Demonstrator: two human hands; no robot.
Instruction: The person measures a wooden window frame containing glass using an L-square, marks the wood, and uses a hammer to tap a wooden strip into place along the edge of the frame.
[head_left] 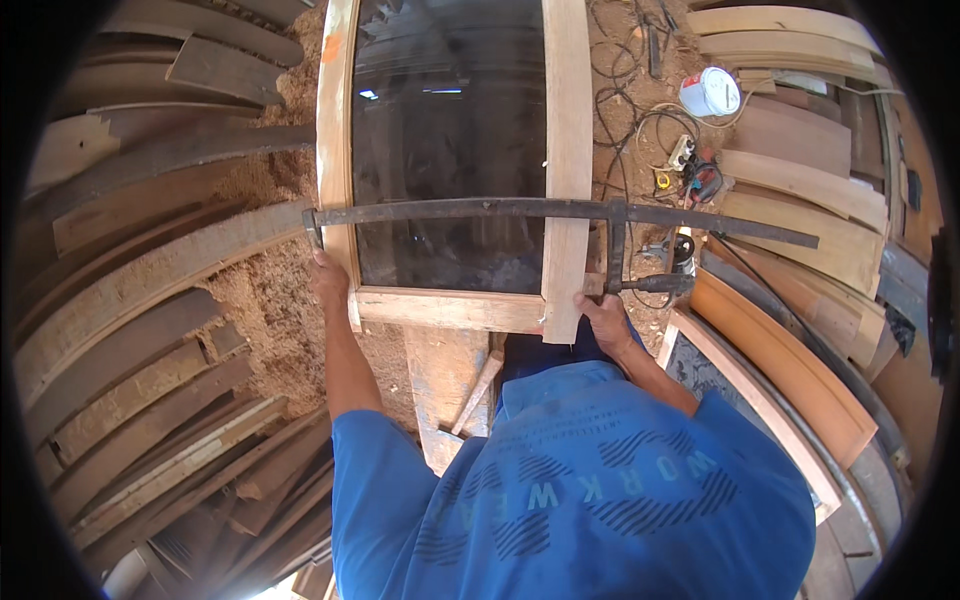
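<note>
While a long bar clamp (450, 209) lies across the lower part of a wooden frame (568, 150) holding dark glass (450, 110), both bare hands are at the frame's near end, one at each side. The left hand (330, 280) is at the left upright, fingers just below the clamp's left end; whether they pinch the wood or only rest along it, I cannot tell. The right hand (606, 322) is bent at the right upright, thumb up by a small block (595, 286) next to the clamp's screw; its other fingers are hidden, so I cannot tell what they close on. The clamp's bar runs well past the right upright, and its handle (655, 284) points away to the right, near the right hand. Below the frame's bottom rail are a worn plank (425, 365) and a stick (478, 392) set at a slant, just left of the person's blue shirt (600, 470). Sawdust (265, 325) covers the ground at left, beside stacked boards (215, 185). To the right are tangled cables (620, 115), a white bucket (712, 92), a power strip (682, 152), a red tool (705, 182) and an orange panel (790, 365).
</note>
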